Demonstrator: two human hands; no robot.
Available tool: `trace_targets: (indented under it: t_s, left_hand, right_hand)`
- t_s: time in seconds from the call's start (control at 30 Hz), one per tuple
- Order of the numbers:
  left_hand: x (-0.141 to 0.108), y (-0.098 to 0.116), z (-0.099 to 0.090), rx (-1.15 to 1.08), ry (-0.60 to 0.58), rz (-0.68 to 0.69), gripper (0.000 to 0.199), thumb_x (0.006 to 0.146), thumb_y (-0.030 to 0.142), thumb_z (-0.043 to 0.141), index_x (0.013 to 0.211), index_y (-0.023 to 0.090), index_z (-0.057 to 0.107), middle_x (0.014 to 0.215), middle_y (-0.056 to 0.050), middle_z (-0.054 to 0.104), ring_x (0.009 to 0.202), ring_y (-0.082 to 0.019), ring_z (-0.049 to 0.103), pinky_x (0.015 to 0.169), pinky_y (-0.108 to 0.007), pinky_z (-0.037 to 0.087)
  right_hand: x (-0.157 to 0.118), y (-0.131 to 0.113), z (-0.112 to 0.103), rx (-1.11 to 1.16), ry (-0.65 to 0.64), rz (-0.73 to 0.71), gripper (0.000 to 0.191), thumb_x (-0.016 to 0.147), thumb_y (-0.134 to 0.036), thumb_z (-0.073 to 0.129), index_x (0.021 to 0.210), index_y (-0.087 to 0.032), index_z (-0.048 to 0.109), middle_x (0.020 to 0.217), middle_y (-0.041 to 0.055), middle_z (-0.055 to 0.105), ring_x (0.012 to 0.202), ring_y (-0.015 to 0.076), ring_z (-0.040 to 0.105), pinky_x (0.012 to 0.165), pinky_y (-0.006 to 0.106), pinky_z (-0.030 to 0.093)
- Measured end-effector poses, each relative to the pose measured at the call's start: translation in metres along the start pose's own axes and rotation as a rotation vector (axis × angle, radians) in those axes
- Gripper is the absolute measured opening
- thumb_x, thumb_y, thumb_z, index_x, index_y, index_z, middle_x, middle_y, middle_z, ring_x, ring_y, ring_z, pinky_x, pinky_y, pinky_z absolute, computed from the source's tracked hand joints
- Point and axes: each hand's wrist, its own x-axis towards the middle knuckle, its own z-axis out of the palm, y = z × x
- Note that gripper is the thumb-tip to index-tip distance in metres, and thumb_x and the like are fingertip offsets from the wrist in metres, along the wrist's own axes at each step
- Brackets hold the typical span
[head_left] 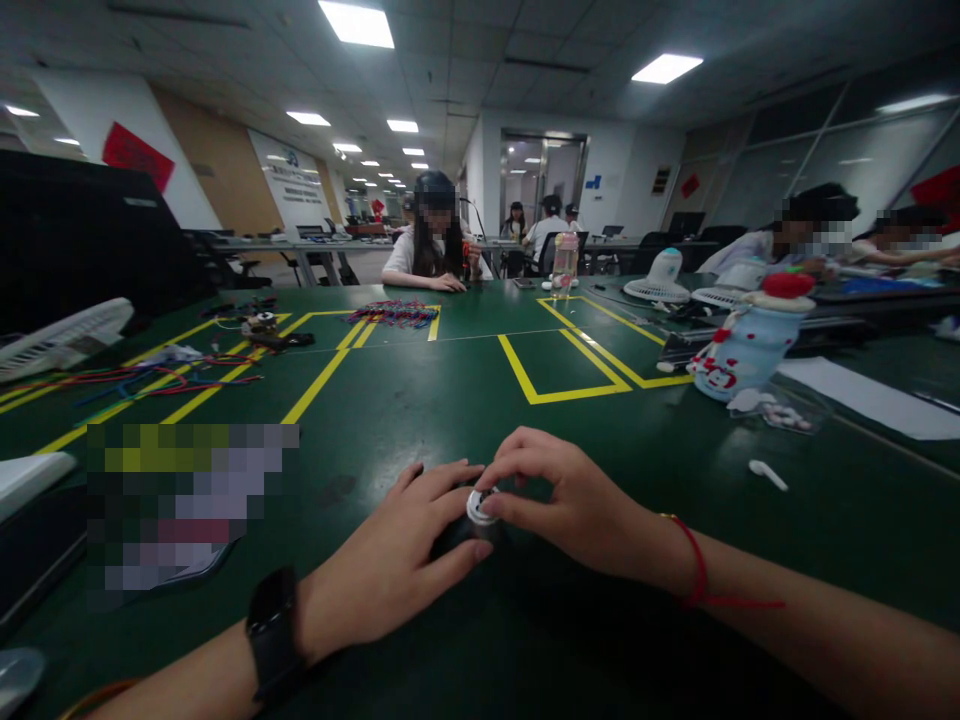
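A small round silver metal part [482,506] stands on the green table [420,400] in front of me, with dark details on its top. My left hand [397,550], with a black watch on the wrist, lies around its left side, fingers spread and thumb near its base. From the right, my right hand [555,490], with a red string at the wrist, reaches over it. Its thumb and index finger are pinched at the top of the part; whatever small piece may be between the fingertips is hidden.
Loose colored wires [172,380] and a small device [266,330] lie at left, a wire bundle [394,313] farther back. At right are a blue bottle [750,345], a white earbud [768,475] and paper [870,395]. A person sits across the table.
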Motion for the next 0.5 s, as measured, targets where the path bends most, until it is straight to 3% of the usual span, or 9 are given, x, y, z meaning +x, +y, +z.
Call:
trace_targets:
  t_s: [0.2,0.4,0.5]
  left_hand:
    - [0.005,0.003,0.005,0.007,0.013,0.01,0.046,0.094,0.033,0.054,0.138,0.034,0.04,0.141,-0.002,0.046,0.127,-0.028,0.042,0.11,-0.056,0.02]
    - [0.007,0.008,0.006,0.01,0.034,0.011,0.052,0.094,0.033,0.055,0.141,0.036,0.034,0.143,-0.003,0.044,0.129,-0.028,0.04,0.109,-0.057,0.021]
    - [0.007,0.01,0.007,0.016,0.037,0.007,0.051,0.094,0.034,0.054,0.141,0.037,0.034,0.144,-0.002,0.043,0.129,-0.029,0.04,0.109,-0.059,0.02]
  right_hand:
    - [-0.005,0.007,0.001,-0.05,0.022,0.0,0.016,0.086,-0.028,0.061,0.097,-0.021,0.07,0.095,0.0028,0.059,0.087,0.0132,0.056,0.078,0.027,0.044]
    - [-0.01,0.001,-0.01,-0.223,-0.091,-0.135,0.024,0.089,-0.02,0.054,0.106,-0.027,0.069,0.107,0.0039,0.06,0.096,0.0169,0.055,0.085,0.033,0.04]
    - [-0.013,0.001,-0.011,-0.231,-0.088,-0.161,0.023,0.089,-0.02,0.054,0.106,-0.026,0.068,0.107,0.0045,0.061,0.097,0.0177,0.055,0.085,0.034,0.04]
